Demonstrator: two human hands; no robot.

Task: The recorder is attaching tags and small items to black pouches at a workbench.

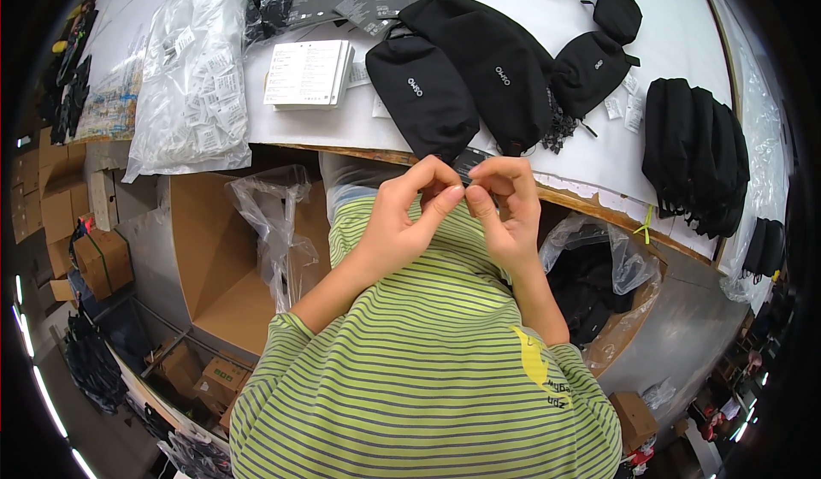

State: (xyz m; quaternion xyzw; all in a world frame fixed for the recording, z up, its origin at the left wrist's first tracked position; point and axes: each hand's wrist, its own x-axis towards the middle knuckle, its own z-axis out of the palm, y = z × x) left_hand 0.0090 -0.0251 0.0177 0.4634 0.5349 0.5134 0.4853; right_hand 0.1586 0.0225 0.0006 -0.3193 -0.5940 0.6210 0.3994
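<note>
Just beyond the tightly pinched fingers [442, 201], a dark tag [469, 160] by a black pouch [419, 90]: fastening seemingly unfinished. Can't tell what they grip.

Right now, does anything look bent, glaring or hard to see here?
Head view: the table edge bows with fisheye distortion; head view again: light strips at lower left glare white; head view too: shadows barely show on the black pouches.

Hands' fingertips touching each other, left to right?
Cannot tell. In the head view, the left hand and right hand come very close, but their fingertips crowd together too tightly to show contact or a gap.
</note>
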